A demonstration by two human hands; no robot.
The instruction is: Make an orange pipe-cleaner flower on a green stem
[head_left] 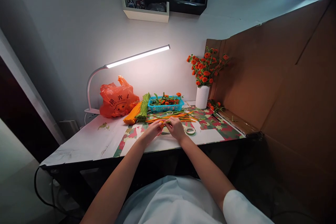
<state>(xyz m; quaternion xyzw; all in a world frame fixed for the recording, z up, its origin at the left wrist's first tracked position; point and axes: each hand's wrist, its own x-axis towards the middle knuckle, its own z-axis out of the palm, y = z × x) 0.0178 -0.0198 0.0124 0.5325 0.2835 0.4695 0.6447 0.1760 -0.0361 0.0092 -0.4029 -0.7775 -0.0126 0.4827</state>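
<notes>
My left hand (153, 131) and my right hand (176, 128) meet over the front half of the table. Between their closed fingertips is a small orange flower piece (161, 122) with a green part; the fingers cover most of it. Just beyond lie loose orange and green chenille stems (183, 115). A roll of pale tape (190, 131) rests to the right of my right hand. To the left of the loose stems are an orange bundle of chenille stems (132, 113) and a green bundle (144, 107).
A blue basket (166, 108) holds orange flowers. Behind the table's right side stands a white vase (202, 97) of orange flowers (204, 66). An orange plastic bag (118, 99) sits near the lamp (139, 56). Tall cardboard (267, 66) walls off the right. Shelves (147, 14) hang above.
</notes>
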